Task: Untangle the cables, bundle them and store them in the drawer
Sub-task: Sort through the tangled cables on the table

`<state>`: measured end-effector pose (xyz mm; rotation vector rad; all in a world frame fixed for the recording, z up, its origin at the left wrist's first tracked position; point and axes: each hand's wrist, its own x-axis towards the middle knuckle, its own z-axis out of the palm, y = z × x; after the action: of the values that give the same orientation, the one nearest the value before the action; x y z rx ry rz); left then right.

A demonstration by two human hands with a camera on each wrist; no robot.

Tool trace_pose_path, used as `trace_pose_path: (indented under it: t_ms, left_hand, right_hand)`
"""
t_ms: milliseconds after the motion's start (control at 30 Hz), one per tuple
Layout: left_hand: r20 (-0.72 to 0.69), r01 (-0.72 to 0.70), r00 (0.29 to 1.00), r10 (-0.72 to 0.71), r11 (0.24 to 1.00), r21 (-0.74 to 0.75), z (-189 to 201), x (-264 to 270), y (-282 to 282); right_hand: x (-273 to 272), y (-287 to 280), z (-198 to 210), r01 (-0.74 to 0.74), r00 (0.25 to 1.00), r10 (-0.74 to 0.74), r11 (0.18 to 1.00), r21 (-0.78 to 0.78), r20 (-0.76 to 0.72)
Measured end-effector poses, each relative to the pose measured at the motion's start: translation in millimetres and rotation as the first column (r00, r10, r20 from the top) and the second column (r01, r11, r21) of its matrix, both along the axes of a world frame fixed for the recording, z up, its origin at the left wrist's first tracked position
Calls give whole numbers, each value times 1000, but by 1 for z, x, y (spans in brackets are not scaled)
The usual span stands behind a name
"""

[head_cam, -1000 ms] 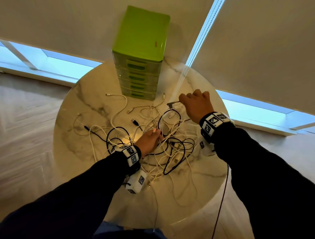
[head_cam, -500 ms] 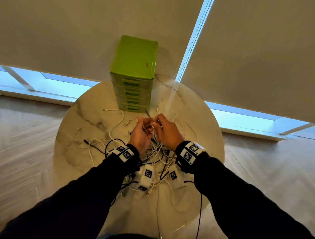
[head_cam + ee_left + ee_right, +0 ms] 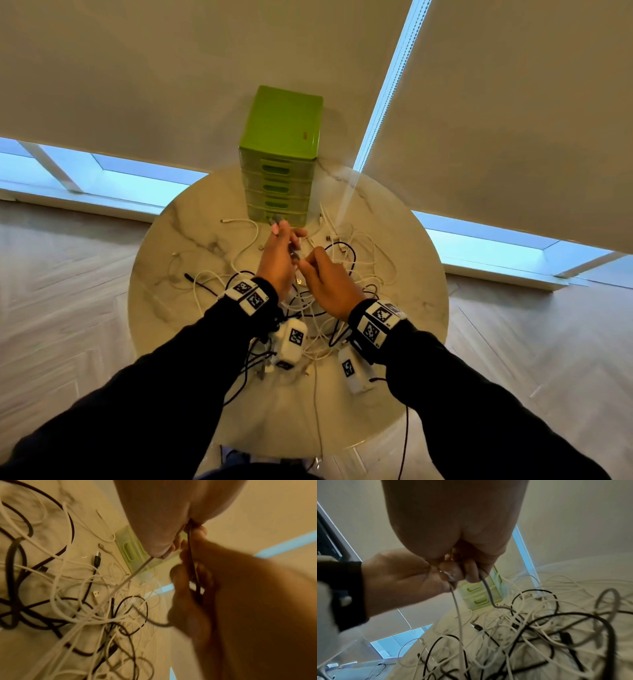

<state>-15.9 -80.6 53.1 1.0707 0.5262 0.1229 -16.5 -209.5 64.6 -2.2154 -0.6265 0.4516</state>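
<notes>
A tangle of white and black cables (image 3: 356, 270) lies on the round marble table (image 3: 191, 240). Above it, my left hand (image 3: 284, 240) and right hand (image 3: 306, 262) meet, and both pinch one thin grey cable (image 3: 458, 612). In the right wrist view the grey cable hangs from the two hands in two strands down into the heap. In the left wrist view one strand (image 3: 137, 570) slants down from my left hand. The green drawer unit (image 3: 281, 150) stands just beyond the hands with its drawers shut.
Loose plug ends lie around the heap, among them a black USB plug (image 3: 97, 559) and a white one (image 3: 96, 594). Window blinds (image 3: 171, 68) hang close behind the drawer unit. Bare marble shows at the table's left (image 3: 161, 294) and near edge.
My left hand has come up off the heap and my right hand has swung left from the table's right side. The two now meet on the grey cable in front of the drawers.
</notes>
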Motion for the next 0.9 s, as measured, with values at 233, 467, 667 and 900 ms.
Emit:
trace_pose_path:
  t_ms: [233,467,667,900]
  left_hand:
    - [106,6,994,14,982,-186,32,-4,29]
    - [165,1,986,-16,996,89,54,-6,63]
    - [-122,223,975,-187,785,578,21,-25,55]
    - [-271,178,956,-115,958,223,0,-21,46]
  right_hand:
    - [-18,-22,-13,-73,994,73,997,2,-83]
    - [-8,-31,-39,-53,998,55,925,-377,-6]
    - [17,16,-14,130,991,-118,948,-289,60]
    - [-3,50,-2,8,990,26,972,-234,141]
